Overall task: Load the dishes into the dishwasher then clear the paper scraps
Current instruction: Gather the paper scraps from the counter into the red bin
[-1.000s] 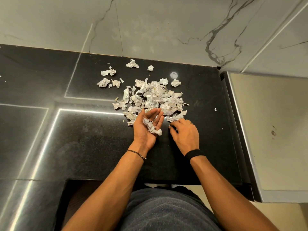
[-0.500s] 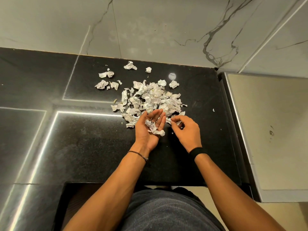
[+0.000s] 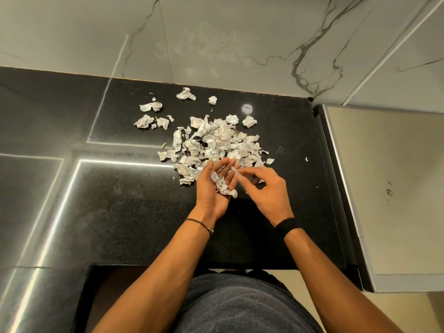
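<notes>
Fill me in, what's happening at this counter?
A person is clearing paper scraps off the black countertop by hand. The left hand lies palm up, cupping a handful of scraps. The right hand reaches over the left fingers and seems to pinch a small scrap, though it is blurred. The main pile lies just beyond the hands, with a few strays farther back. No dishes are in view.

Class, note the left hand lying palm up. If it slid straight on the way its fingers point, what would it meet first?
Probably the big heap of crumpled white paper scraps just beyond the left hand, though depth is unclear.
</notes>
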`<state>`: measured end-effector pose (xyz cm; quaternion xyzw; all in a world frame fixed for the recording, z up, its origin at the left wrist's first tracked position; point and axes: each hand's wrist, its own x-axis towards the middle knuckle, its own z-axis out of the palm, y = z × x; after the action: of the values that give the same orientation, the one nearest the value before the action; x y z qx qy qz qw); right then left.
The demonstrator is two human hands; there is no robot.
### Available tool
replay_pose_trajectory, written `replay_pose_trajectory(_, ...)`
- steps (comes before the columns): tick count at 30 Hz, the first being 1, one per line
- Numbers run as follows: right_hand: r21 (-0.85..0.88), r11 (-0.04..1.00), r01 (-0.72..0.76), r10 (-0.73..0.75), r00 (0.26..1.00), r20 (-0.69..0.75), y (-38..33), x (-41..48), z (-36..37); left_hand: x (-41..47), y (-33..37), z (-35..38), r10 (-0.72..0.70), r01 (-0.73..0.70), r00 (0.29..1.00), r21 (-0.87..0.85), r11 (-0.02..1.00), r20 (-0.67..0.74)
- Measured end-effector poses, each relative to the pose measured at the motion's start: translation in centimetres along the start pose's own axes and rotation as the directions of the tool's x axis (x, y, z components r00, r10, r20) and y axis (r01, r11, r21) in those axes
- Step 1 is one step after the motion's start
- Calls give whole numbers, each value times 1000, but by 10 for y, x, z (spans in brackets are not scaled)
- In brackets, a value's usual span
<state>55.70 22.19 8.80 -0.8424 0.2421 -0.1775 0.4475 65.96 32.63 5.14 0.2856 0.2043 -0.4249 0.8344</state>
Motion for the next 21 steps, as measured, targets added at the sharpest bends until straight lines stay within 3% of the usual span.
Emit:
replay_pose_trajectory(3,86,995,-57,56,998,21,0,8,0,2,-3,5,-18,19,1000,-47,999,10)
replay_pose_trajectory(6,-203,973,-114,105,993,-52,20,21,0,2,-1,5,-6,7,1000,-82,997,14)
replay_pose_trajectory(9,-502,861,-83,91,996,-9,33,31,5,2,1,3,-1,2,1000,-72,997,14)
replay_pose_trajectory(14,-678,734,39,-9,999,48,36,39,19,-2,4,-1,14,-13,1000,-28,1000,2)
replay_pose_trajectory(17,-625,780,5,5,1000,15,32,35,16,-2,6,-3,24,-24,1000,-14,1000,-16)
replay_pose_trajectory(21,-168,976,-141,123,986,-115,14,25,0,1,3,1,19,-19,999,5,1000,-29)
